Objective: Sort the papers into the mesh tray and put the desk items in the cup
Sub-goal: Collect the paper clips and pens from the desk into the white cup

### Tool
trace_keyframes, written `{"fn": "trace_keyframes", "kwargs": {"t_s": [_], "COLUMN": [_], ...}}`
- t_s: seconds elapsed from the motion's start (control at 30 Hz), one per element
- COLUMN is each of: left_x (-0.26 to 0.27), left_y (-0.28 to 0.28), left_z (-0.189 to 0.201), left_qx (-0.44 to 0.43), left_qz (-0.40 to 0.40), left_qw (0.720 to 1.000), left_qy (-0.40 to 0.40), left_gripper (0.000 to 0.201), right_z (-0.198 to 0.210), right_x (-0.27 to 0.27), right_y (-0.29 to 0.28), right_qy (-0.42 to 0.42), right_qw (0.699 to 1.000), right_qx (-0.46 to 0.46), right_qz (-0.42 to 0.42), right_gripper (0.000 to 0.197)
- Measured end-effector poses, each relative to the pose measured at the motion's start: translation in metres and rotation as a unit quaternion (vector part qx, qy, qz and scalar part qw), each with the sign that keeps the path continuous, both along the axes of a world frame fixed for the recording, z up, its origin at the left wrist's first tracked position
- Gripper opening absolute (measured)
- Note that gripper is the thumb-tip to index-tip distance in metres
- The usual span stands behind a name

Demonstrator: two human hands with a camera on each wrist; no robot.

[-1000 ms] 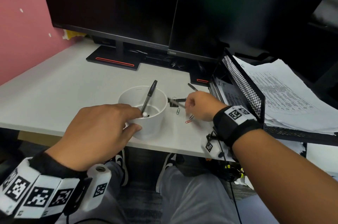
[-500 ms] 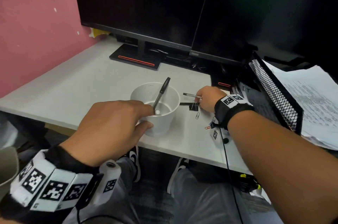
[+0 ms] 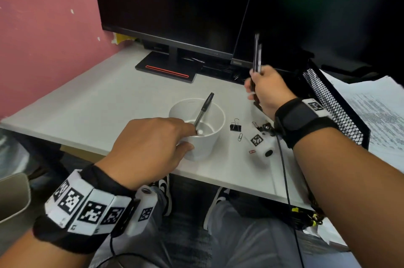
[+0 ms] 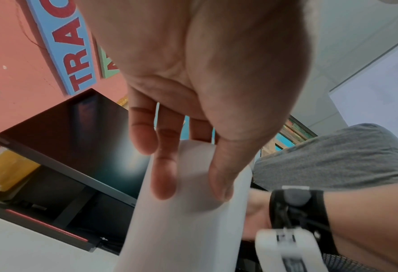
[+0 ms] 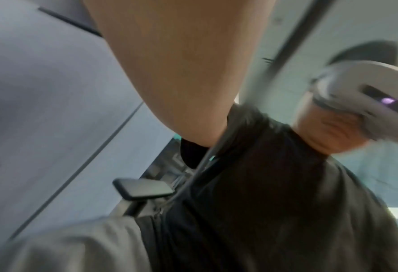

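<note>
White cup [image 3: 200, 127] sits upright in the left hand's [image 3: 146, 149] grip, one black pen [image 3: 203, 108] leaning inside. Right hand [image 3: 267, 90] holds two pens [image 3: 256, 55] upright, above a binder clip [image 3: 235, 127] and paperclips [image 3: 240, 137]. Mesh tray [image 3: 334, 101] with papers [image 3: 376, 114] sits right of that hand.

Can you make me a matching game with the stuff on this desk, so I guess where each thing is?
Things:
1. black pen
2. two pens
3. binder clip
4. papers

Places:
A. lying on the desk beside the cup
B. held up in the right hand
C. stacked on the mesh tray
D. standing in the white cup, which the left hand holds

Pairs: 1-D, 2-B, 3-A, 4-C
</note>
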State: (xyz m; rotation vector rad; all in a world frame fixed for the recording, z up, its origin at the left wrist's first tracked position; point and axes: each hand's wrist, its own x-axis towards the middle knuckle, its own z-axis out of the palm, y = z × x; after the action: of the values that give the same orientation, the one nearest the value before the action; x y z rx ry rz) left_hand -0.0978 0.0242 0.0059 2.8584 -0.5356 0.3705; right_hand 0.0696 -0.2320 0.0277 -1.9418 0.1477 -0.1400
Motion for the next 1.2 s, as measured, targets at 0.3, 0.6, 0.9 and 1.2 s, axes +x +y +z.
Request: {"fn": "trace_keyframes", "kwargs": {"t_s": [0.3,0.6,0.9,1.2], "left_x": [0.000,-0.002,-0.005,-0.007], "left_y": [-0.017,-0.019,-0.025,-0.023], "left_z": [0.004,0.001,0.000,-0.002], "left_qx": [0.005,0.020,0.007,0.002], "left_qz": [-0.017,-0.017,-0.025,-0.029], "left_qw": [1.000,1.000,1.000,1.000], "left_qy": [0.003,0.004,0.005,-0.002], "left_gripper": [0.015,0.027,0.024,0.025], "right_z": [0.048,0.037,-0.023,-0.053], "right_x": [-0.076,-0.072,-0.066,-0.060], "right_y": [0.057,0.007,-0.049,-0.051], "right_qy": [0.006,-0.045,0.151,0.210], "right_qw": [0.922,0.956,0.931,0.895], "right_qx": [0.241,0.225,-0.325,-0.386], "right_qz": [0.304,0.183,0.070,0.069], "right_gripper": [0.032,0.035,0.031,0.022]}}
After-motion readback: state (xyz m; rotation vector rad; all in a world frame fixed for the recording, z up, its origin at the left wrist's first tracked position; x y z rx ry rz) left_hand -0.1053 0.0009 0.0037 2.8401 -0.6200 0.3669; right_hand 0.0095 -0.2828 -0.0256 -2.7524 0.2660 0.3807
